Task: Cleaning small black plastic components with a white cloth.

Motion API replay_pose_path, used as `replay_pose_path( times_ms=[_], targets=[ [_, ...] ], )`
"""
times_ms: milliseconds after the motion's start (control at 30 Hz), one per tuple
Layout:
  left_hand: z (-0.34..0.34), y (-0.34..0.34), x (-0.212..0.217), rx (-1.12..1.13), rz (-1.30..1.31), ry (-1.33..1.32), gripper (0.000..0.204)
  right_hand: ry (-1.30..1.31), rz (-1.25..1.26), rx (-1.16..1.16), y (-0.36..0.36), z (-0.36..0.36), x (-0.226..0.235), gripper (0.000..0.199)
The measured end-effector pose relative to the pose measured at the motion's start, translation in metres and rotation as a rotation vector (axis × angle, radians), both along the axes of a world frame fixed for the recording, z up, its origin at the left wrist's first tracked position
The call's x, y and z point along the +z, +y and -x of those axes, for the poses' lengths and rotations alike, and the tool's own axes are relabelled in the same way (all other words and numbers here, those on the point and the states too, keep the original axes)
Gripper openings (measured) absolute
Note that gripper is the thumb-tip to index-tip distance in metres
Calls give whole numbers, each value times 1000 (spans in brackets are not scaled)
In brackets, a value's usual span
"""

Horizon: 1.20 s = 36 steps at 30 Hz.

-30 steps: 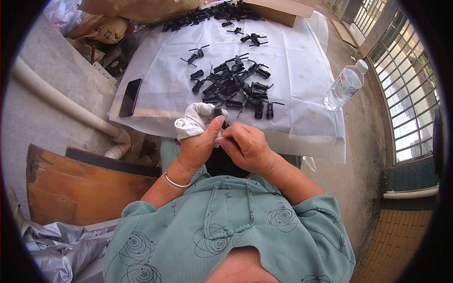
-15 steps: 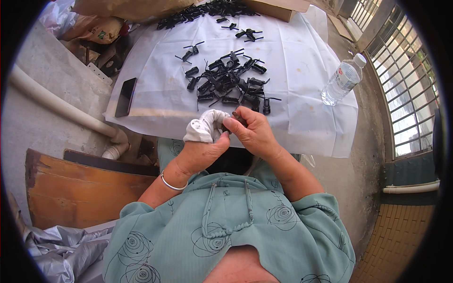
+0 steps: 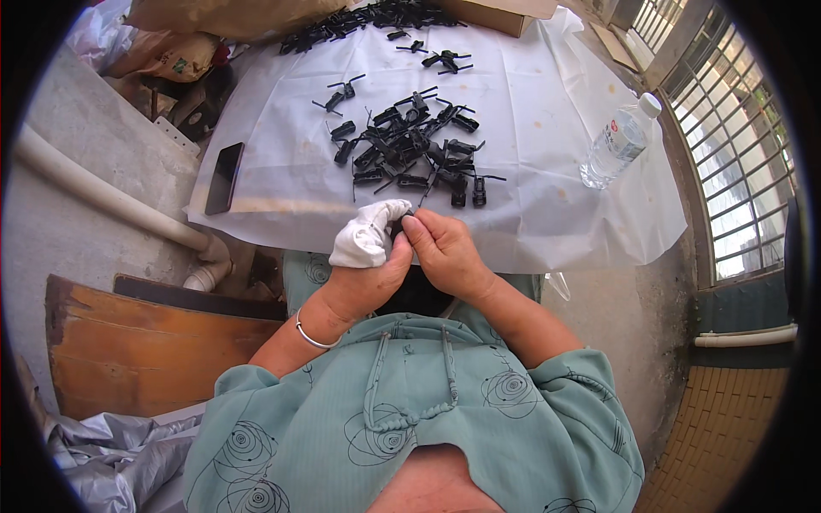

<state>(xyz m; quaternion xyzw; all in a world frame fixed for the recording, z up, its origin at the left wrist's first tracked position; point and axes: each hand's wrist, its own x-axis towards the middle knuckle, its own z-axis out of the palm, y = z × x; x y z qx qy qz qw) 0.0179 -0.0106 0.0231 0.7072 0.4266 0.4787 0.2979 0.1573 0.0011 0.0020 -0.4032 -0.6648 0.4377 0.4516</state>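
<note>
My left hand (image 3: 376,274) is closed, its fingers covered by a white cloth (image 3: 363,239) and its thumb bare. Between the two hands, at the table's near edge, a small black plastic part (image 3: 398,225) shows only in part. My right hand (image 3: 449,255) pinches that part from the right, with thumb and bent fingers pressed together against my left thumb. Just beyond my hands lies a loose pile of black plastic parts (image 3: 415,145) with thin wire-like or stick-like ends. The fingertips hide most of the held part.
A white sheet covers the table (image 3: 547,214). On it stand a clear water bottle (image 3: 617,144) at right and a dark phone (image 3: 225,178) at left. Farther back are another heap of black parts (image 3: 368,24) and a cardboard box (image 3: 500,15). A wooden board (image 3: 154,346) leans at lower left.
My right hand has dropped slightly toward me, and its raised index finger is now bent in against the part. The white cloth has shifted a little. The pile looks unchanged.
</note>
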Motion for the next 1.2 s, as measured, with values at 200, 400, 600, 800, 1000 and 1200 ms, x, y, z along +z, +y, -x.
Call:
replay_pose_path(
  times_ms=[200, 400, 600, 800, 1000, 1200],
  targets=[
    [18, 11, 0, -127, 243, -244, 32, -193, 120, 90, 2, -22, 19, 14],
    [16, 9, 6, -201, 534, -380, 34, -126, -422, 104, 15, -26, -8, 18],
    [22, 4, 16, -378, 695, -323, 38, 101, 72, 124, 4, -23, 14, 12],
    [15, 4, 12, -356, 545, -236, 29, 284, 378, 184, 1, -15, 17, 17],
    [14, 4, 7, -285, 619, -323, 24, -82, -76, 115, 0, -19, 15, 20],
    [1, 4, -2, -84, 62, 188, 25, -173, -84, 51, 0, -10, 9, 21]
  ],
)
